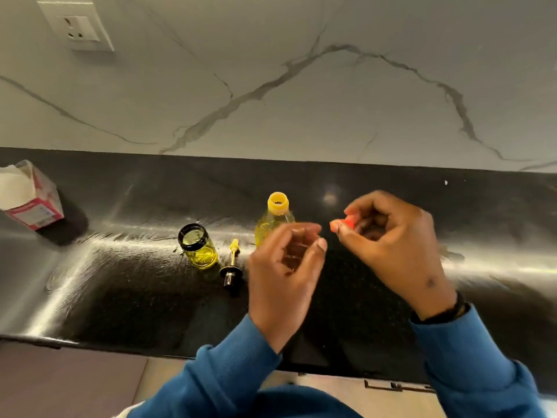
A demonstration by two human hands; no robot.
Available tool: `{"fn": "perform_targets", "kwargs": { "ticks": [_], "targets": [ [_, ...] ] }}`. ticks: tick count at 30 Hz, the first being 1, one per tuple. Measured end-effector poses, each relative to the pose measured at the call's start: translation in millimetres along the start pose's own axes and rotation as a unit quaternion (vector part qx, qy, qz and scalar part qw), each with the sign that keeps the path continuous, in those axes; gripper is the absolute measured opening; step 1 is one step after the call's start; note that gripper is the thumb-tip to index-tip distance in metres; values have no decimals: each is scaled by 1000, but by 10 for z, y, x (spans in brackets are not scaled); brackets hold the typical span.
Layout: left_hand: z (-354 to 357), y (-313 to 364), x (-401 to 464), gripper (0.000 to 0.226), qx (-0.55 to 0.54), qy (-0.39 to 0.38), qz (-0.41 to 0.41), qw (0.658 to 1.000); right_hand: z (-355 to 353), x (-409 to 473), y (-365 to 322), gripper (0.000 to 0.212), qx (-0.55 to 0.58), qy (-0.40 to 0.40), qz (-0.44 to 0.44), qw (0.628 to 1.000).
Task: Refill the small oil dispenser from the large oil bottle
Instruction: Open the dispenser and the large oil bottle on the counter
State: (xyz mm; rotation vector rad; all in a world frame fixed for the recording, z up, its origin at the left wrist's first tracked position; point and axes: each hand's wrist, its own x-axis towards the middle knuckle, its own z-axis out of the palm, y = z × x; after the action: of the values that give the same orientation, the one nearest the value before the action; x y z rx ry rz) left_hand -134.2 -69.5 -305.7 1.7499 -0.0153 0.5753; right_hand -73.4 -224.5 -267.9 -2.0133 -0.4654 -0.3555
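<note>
I take the big bottle (275,220) as my landmark, standing upright on the dark surface (120,297) with its yellow neck uncapped. Far to its left, by the wall, sits an opened carton (28,196). Nearer on its left stands the little jar (199,245), mouth open, a shallow layer of yellow oil at the bottom. Between jar and bottle lies the spout (232,263), on its side, just beside both and touching neither as far as I can see.

In front of the bottle, covering its lower body, my left hand (284,267) hovers with fingers loosely curled, gripping nothing. To the bottle's right, my right hand (391,236) pinches a small red cap (343,223) between thumb and fingers.

I judge both containers are opened and pouring has not begun. Next I should put the cap down right of the bottle, grip the bottle, steady the jar and tip slowly; that narrow mouth leaves little margin for spills.
</note>
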Motion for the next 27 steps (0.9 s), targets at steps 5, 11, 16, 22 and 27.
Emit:
{"fn": "perform_targets", "kwargs": {
  "ticks": [5, 11, 16, 22, 27],
  "targets": [
    [339, -462, -133, 24, -33, -170, -279, 945, 140, -443, 582, 11, -77, 11, 29, 997],
    [614, -969, -188, 27, 28, -210, -405, 890, 444, -811, 1280, 12, -139, -32, 93, 985],
    [725, -1200, -214, 32, 73, -242, -424, 870, 655, -935, 1544, 10, -187, -89, 141, 968],
    [712, -1231, -213, 27, 134, -260, -387, 874, 733, -985, 1639, 11, -221, -128, 162, 953],
    [728, -1182, -189, 36, 135, -268, -380, 875, 734, -980, 1638, 14, -212, -129, 174, 953]
  ]
}}
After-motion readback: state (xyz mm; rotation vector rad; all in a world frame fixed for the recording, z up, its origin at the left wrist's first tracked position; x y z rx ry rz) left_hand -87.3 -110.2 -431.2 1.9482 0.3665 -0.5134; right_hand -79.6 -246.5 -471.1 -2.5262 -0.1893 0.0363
